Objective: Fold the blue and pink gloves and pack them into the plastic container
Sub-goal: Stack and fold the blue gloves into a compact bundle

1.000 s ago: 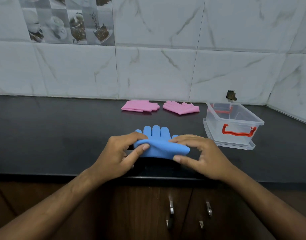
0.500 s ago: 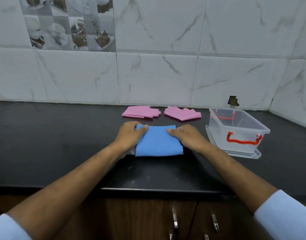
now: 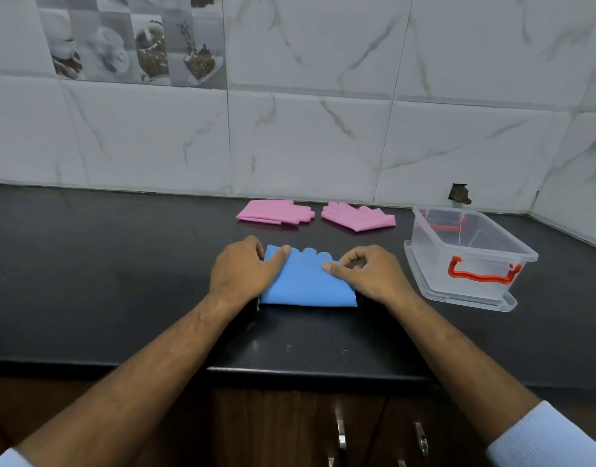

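At frame centre the left hand [image 3: 244, 269] presses flat, fingers spread, on the folded blue glove [image 3: 306, 283] on the black counter [image 3: 104, 264]; the right hand [image 3: 370, 273], fingers curled, pinches its right edge. Above lie two pink gloves [image 3: 276, 212]. At right stands the plastic container [image 3: 468, 257].

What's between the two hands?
The folded blue glove lies between the left hand and right hand, both pressing on it, in the head view.
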